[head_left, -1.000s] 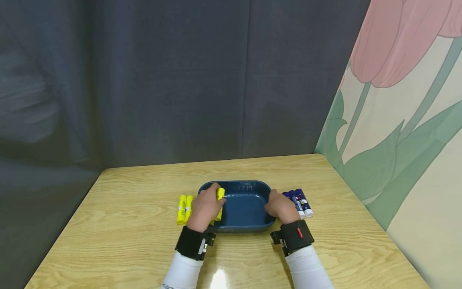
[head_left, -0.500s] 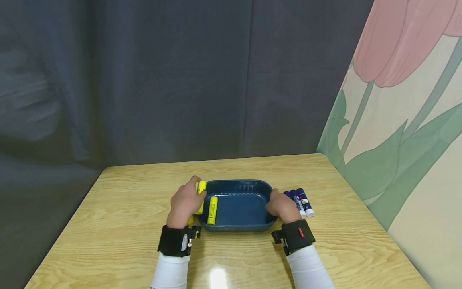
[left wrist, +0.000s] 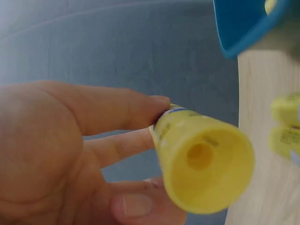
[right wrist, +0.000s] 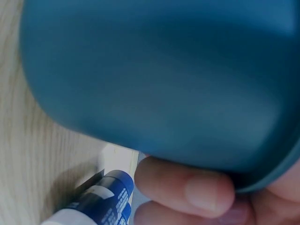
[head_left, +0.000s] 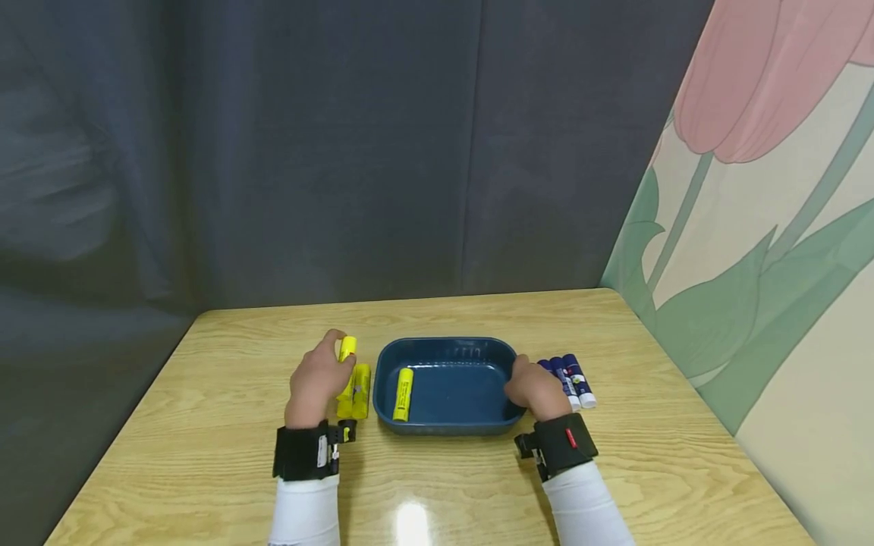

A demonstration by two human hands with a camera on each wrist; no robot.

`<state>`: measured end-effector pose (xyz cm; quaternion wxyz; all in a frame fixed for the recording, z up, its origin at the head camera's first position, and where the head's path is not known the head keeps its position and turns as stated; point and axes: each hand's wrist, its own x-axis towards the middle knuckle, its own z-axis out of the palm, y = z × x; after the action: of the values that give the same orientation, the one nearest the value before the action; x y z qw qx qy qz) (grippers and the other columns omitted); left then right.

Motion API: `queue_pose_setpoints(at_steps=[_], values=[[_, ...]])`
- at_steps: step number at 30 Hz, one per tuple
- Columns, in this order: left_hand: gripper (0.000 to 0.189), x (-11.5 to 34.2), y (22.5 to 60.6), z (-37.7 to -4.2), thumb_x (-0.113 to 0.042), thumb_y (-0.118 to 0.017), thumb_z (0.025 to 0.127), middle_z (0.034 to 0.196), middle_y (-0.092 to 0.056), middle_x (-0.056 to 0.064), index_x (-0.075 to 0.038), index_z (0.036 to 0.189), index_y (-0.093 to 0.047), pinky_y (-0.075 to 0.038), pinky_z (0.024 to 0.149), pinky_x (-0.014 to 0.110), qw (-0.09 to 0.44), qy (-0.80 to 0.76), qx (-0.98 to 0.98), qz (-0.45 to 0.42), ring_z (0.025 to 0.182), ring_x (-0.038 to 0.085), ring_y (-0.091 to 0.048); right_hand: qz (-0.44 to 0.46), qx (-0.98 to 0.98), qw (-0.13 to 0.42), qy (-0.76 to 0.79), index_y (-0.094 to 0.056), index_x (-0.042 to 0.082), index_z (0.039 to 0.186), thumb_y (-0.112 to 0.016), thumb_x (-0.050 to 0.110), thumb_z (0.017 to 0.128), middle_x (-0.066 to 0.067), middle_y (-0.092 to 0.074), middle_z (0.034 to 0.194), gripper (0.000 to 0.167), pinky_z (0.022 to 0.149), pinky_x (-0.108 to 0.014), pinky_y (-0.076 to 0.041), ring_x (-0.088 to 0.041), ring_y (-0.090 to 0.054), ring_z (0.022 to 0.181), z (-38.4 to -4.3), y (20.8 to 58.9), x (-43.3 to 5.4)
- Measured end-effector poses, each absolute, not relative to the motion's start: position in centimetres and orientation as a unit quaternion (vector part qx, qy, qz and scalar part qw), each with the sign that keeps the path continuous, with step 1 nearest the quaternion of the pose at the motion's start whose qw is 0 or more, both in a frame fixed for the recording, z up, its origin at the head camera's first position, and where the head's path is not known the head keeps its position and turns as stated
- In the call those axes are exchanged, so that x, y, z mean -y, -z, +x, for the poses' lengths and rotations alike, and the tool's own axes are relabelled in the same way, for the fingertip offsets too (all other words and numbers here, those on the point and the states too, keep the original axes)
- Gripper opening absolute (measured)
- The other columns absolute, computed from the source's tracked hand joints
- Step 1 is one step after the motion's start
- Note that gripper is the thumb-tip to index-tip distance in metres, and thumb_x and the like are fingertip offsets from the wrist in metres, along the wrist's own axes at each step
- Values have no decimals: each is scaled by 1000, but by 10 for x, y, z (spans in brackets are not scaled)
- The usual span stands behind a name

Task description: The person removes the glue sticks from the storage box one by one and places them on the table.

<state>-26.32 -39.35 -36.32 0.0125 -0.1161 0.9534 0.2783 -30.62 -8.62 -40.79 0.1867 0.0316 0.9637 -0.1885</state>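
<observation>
My left hand (head_left: 319,379) holds a yellow glue stick (head_left: 347,348) between its fingers and thumb, left of the dark blue tray (head_left: 451,428). In the left wrist view, the held stick's hollow round end (left wrist: 211,164) faces the camera. Just under this hand, two yellow glue sticks (head_left: 362,390) lie side by side on the table, one partly covered. Another yellow glue stick (head_left: 403,394) lies inside the tray at its left end. At the tray's right end, my right hand (head_left: 536,388) grips the rim, its fingers (right wrist: 187,185) curled against the outer wall.
Three navy glue sticks with white ends (head_left: 578,381) lie together right of the tray, close by the right hand. The wooden table (head_left: 205,425) meets a dark curtain (head_left: 341,189) at its back edge and a flower-painted wall (head_left: 806,318) on the right.
My left hand has moved left, away from the tray, with a yellow glue stick in it, uncovering the tray's left end and the stick lying there. The right hand stays on the rim.
</observation>
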Motion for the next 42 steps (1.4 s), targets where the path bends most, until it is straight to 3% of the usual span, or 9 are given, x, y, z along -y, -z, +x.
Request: queue_pose_setpoints(at_steps=[8, 23, 42], values=[[47, 411, 377, -266, -26, -45, 87, 114, -48, 19, -12, 129, -31, -32, 47, 30, 35, -298, -943, -145, 67, 24, -48, 31, -964, 186, 188, -27, -4, 128, -50, 18, 84, -21, -49, 108, 54, 57, -38, -39, -28, -48, 75, -305, 407, 86], [46, 432, 413, -276, -25, -43, 87, 115, -46, 23, -9, 128, -31, -34, 54, 33, 81, -318, -925, -189, 76, 28, -47, 34, -963, 181, 195, -29, -2, 127, -51, 18, 83, -22, -48, 111, 53, 65, -45, -38, -29, -47, 81, -306, 409, 84], [48, 435, 435, -286, -26, -43, 89, 123, -39, 23, -12, 132, -27, -36, 57, 33, 87, -323, -922, -195, 88, 30, -46, 29, -965, 181, 185, -29, -4, 127, -50, 18, 84, -22, -49, 108, 53, 62, -42, -38, -28, -48, 77, -309, 412, 85]])
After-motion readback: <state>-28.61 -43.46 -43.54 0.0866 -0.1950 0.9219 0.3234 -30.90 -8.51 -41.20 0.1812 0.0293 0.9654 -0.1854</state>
